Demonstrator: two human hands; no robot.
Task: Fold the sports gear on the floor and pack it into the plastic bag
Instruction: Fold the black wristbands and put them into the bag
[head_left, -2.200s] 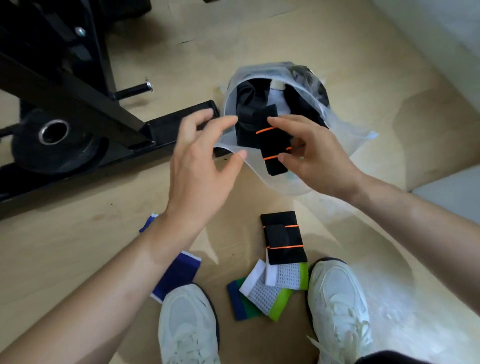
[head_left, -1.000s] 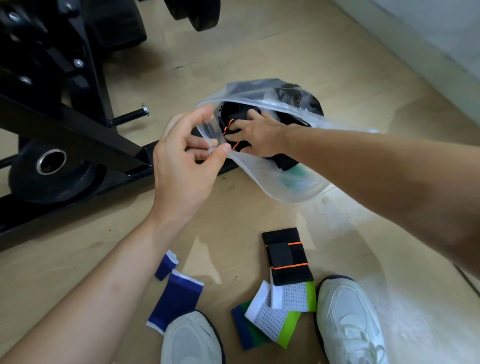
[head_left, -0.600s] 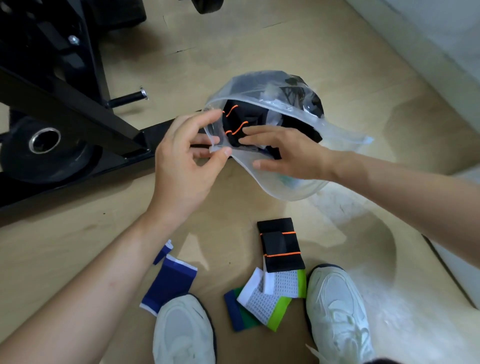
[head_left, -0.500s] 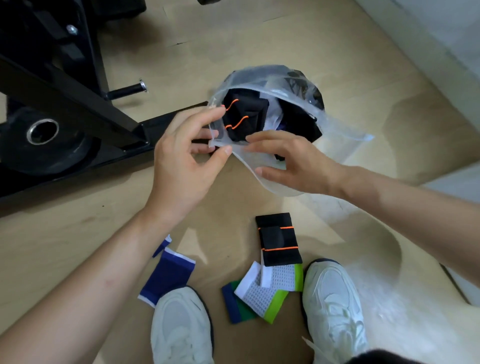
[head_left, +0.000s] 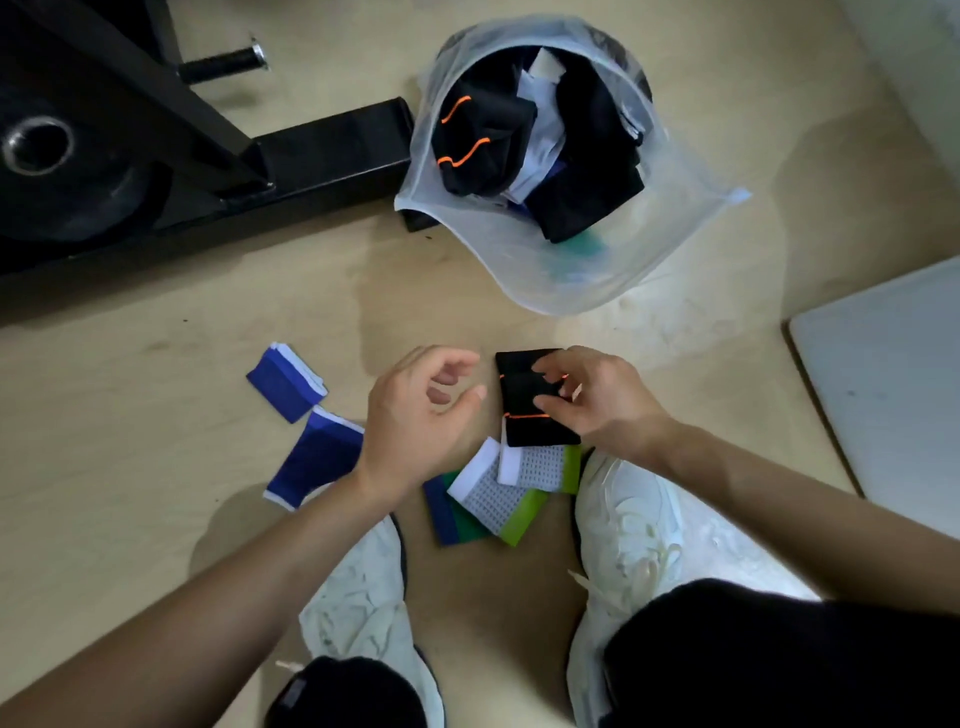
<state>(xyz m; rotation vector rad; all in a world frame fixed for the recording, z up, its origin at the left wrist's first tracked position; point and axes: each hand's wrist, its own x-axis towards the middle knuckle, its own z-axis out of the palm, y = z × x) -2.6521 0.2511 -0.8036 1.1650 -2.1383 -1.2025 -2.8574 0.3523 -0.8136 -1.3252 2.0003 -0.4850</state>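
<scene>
A pale wooden floor (head_left: 130, 519) is seen from above. A black exercise-machine frame (head_left: 322, 156) fills the upper left. Touching its foot lies the clear plastic bag (head_left: 597, 280), its mouth gaping and dark folded gear already inside. Two white shoes (head_left: 623, 519) sit at the bottom. The left hand (head_left: 415, 410) hovers with loosely curled fingers, holding nothing. The right hand (head_left: 597, 400) pinches a folded black wrap (head_left: 524, 421) with orange stripes, which lies on the floor well short of the bag. Beside it lie two blue wristbands (head_left: 288, 382) and mesh bands with green edges (head_left: 493, 493). The wrap looks soft, light and springy, so it is probably best gripped across the middle to keep its layers together.
</scene>
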